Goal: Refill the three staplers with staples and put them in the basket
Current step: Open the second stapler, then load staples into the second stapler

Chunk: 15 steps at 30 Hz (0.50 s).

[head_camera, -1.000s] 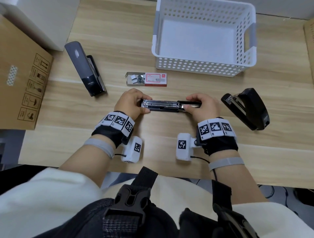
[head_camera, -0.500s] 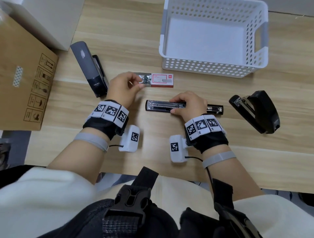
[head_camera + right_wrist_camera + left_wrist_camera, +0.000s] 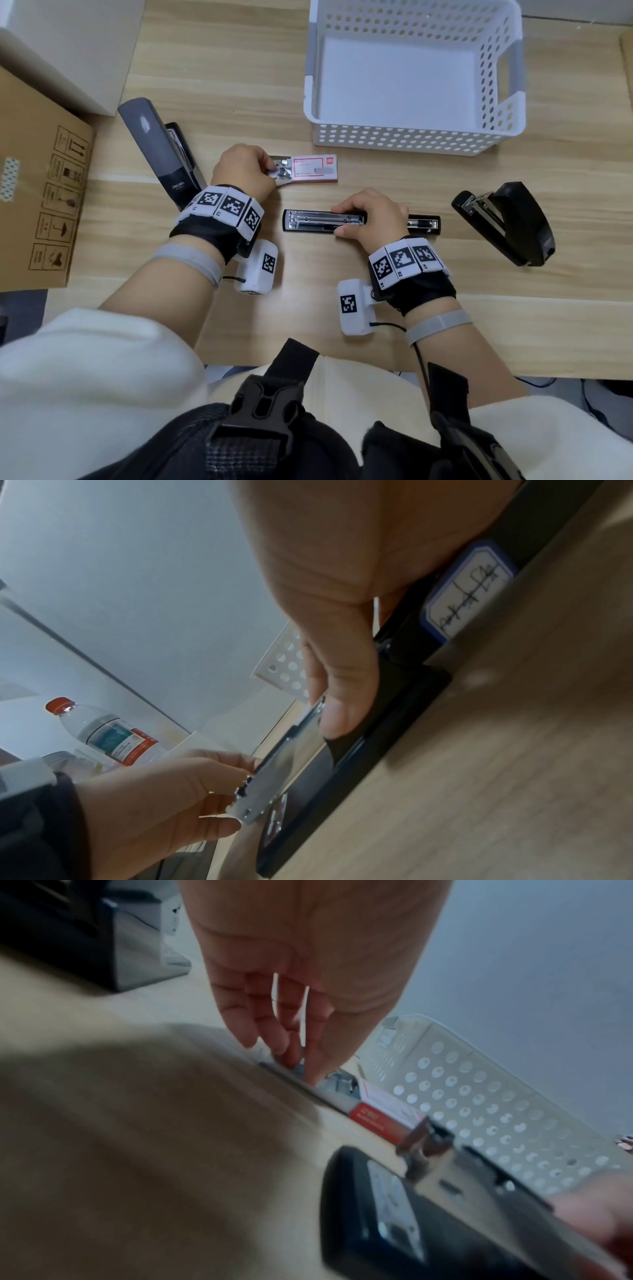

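Head view: your right hand (image 3: 371, 219) grips the opened black stapler (image 3: 325, 221) flat on the wooden table (image 3: 479, 308), thumb on its near edge and fingers curled over the far edge; the metal staple channel lies bare to the left of that hand, and the stapler's other end sticks out to the right of it. Your left hand (image 3: 245, 171) is up at the staple box (image 3: 310, 168), just beyond the stapler's left end; its fingertips pinch at the loose staples (image 3: 282, 170) in the pulled-out tray, and the left wrist view shows the fingers (image 3: 274, 1031) bunched narrow and pointing down into that tray; whether a strip is actually lifted you cannot tell. The red-and-white sleeve of the box lies to the right of your fingers, near the basket's front wall.

The white perforated basket (image 3: 404, 140) sits beyond the box and holds nothing; a grey-topped stapler (image 3: 157, 154) lies hinged open at your left, close to your left wrist; a black stapler (image 3: 507, 222) lies open at your right, well apart from your right hand. A cardboard box (image 3: 37, 192) sits at the table's left edge; the right wrist view shows a water bottle (image 3: 103, 734) in the background.
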Motion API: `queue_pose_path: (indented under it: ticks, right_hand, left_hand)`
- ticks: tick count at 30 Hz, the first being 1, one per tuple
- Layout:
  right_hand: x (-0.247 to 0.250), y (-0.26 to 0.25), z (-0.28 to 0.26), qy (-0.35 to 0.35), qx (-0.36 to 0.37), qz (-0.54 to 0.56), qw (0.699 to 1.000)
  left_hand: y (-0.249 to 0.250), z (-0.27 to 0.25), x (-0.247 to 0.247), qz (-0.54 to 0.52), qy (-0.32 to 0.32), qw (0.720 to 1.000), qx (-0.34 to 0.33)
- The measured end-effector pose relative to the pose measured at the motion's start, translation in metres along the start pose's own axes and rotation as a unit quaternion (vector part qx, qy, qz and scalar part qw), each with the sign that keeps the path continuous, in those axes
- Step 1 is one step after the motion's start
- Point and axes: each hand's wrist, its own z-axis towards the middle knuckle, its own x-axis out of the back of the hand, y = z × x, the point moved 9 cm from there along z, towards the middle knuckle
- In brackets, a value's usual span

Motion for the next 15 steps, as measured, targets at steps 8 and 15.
queue_pose_path:
  ticks: [8, 15]
  right_hand:
    - [-0.0018, 0.0016, 0.0005, -0.002, 0.0, -0.007, 1.0]
    - [-0.002, 0.0018, 0.0007, -0.002, 0.001, -0.008, 1.0]
  left_hand:
    - [0.0013, 0.0094, -0.0093, 0.06, -0.026, 0.998, 0.006]
    - [0.005, 0.0018, -0.0098, 0.074, 0.019, 0.996, -0.036]
